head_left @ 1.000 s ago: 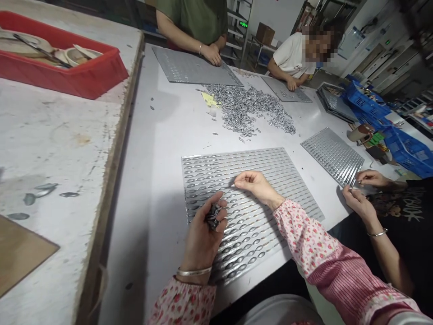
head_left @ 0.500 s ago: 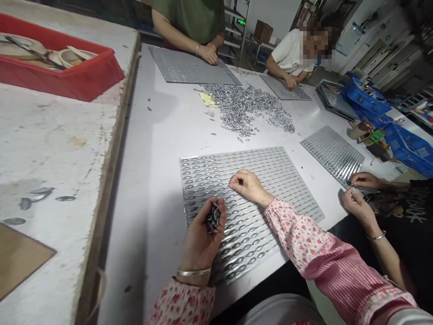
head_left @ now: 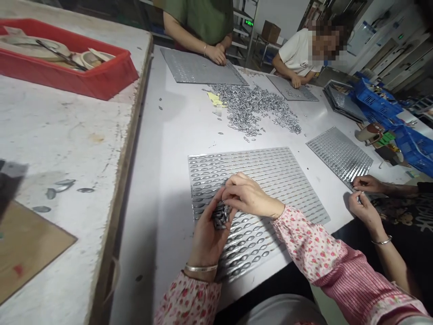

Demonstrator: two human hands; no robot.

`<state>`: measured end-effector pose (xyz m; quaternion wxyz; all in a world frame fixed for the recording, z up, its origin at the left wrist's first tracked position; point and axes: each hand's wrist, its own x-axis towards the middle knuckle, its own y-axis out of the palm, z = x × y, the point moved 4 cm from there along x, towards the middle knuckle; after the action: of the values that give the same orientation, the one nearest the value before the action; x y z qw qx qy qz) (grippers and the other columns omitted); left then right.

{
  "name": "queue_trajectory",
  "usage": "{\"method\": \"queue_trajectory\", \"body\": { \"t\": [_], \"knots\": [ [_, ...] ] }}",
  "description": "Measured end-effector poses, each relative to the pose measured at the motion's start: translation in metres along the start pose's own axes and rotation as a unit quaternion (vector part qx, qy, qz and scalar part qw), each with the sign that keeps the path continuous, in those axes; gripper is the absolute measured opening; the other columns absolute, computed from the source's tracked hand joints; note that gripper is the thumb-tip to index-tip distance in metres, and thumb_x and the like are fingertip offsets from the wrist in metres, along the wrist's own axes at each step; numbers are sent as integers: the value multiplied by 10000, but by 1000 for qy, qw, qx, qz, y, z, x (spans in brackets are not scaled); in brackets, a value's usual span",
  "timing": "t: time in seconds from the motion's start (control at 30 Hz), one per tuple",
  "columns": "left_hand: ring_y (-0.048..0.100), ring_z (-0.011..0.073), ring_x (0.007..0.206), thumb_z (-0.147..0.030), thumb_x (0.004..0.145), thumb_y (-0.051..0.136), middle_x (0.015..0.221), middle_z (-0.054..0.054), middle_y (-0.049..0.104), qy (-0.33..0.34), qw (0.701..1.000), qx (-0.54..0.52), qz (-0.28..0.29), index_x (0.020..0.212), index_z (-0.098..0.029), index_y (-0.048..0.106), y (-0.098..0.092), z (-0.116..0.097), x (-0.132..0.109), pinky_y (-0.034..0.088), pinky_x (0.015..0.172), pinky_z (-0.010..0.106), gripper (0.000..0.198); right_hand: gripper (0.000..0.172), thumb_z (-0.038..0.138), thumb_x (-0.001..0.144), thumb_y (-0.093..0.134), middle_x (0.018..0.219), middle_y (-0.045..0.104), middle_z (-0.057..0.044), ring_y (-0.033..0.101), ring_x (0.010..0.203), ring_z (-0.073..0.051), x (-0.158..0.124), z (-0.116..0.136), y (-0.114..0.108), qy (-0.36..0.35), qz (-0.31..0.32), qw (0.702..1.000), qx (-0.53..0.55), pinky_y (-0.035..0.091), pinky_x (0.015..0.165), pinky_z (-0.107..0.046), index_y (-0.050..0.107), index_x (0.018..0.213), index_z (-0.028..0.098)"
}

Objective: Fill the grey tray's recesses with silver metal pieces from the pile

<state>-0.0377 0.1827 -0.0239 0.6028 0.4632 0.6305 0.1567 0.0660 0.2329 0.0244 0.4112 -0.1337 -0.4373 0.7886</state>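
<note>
My left hand (head_left: pixel 209 230) is cupped around a clump of small grey leaf-shaped pieces (head_left: pixel 221 216), held over the left part of a grey panel. My right hand (head_left: pixel 246 196) reaches across to it, thumb and fingers pinched together at the clump's upper edge; what lies between those fingertips is too small to make out. Beneath both hands the panel (head_left: pixel 291 180) lies on the white table, marked with many parallel lines. Rows of the same pointed oval pieces cover its left side and near edge, while thin lines show on the right.
A large heap of loose pieces (head_left: pixel 250 104) lies beyond the panel, beside a yellow paper (head_left: pixel 214 99). Co-workers' hands rest at other panels (head_left: pixel 338 153) across and to the right. On the left stand a raised ledge and a red tray (head_left: pixel 101 81); blue baskets (head_left: pixel 375 104) are at right.
My right hand has moved left from the panel's rows to the clump in my left hand. The whole view has shifted slightly, with things appearing farther right.
</note>
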Motion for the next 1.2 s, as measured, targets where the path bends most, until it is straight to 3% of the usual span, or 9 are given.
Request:
{"method": "queue_trajectory", "body": {
  "t": [0.1, 0.2, 0.27, 0.37, 0.57, 0.73, 0.9, 1.2],
  "knots": [
    [695, 191, 904, -72, 907, 439, 1014, 142, 721, 2, 1000, 6, -19, 995, -76, 693, 0, -3, -3, 593, 771, 281, 269, 155, 318, 871, 617, 854, 619, -32, 537, 813, -147, -1, -28, -3, 79, -88, 980, 160, 426, 774, -287, 671, 899, 176],
    [671, 110, 681, -57, 912, 438, 824, 98, 693, -20, 999, 4, -31, 1025, -68, 665, -4, -5, -4, 560, 581, 167, 254, 253, 387, 837, 627, 718, 585, 6, 497, 638, -103, -5, -66, -1, 174, -169, 929, 280, 398, 620, -235, 670, 948, 163],
    [552, 47, 493, -76, 922, 440, 697, 20, 616, -44, 999, -14, -2, 1007, -94, 651, -5, -4, -2, 450, 409, 114, 229, 266, 390, 786, 666, 674, 583, 14, 488, 597, -92, -7, -84, 3, 205, -178, 917, 294, 383, 585, -220, 682, 903, 152],
    [431, 29, 414, -114, 937, 429, 644, -26, 533, -61, 997, -26, 28, 968, -118, 628, -6, -3, -2, 341, 324, 117, 202, 227, 351, 748, 687, 699, 638, -8, 529, 600, -96, -6, -96, 9, 228, -165, 924, 260, 400, 587, -217, 692, 825, 137],
    [397, 38, 415, -136, 952, 369, 634, -18, 493, -68, 997, -30, 17, 859, -106, 598, -5, -2, -4, 330, 319, 127, 249, 140, 277, 787, 684, 673, 647, 2, 493, 583, -89, -1, -92, 11, 180, -156, 963, 126, 374, 590, -213, 723, 802, 144],
    [402, 36, 447, -123, 947, 380, 666, 1, 511, -76, 996, -4, 41, 840, -91, 614, -3, -1, -3, 337, 343, 125, 259, 67, 206, 802, 690, 767, 683, -12, 545, 681, -108, 2, -93, 11, 128, -108, 984, 56, 404, 698, -229, 735, 836, 169],
    [416, 35, 481, -119, 932, 422, 716, 26, 538, -57, 997, 15, 46, 889, -62, 648, -4, 0, -2, 347, 359, 123, 238, 74, 187, 832, 667, 860, 690, -34, 585, 822, -139, 2, -95, 7, 97, -65, 993, 36, 411, 806, -262, 734, 861, 175],
    [417, 24, 522, -107, 834, 620, 774, 22, 548, -23, 993, 61, 100, 984, -54, 681, -7, 3, 1, 359, 376, 107, 170, 57, 198, 827, 683, 803, 652, -26, 565, 798, -133, 10, -94, 6, 104, -20, 994, -3, 393, 791, -251, 713, 836, 150]
  ]
}}
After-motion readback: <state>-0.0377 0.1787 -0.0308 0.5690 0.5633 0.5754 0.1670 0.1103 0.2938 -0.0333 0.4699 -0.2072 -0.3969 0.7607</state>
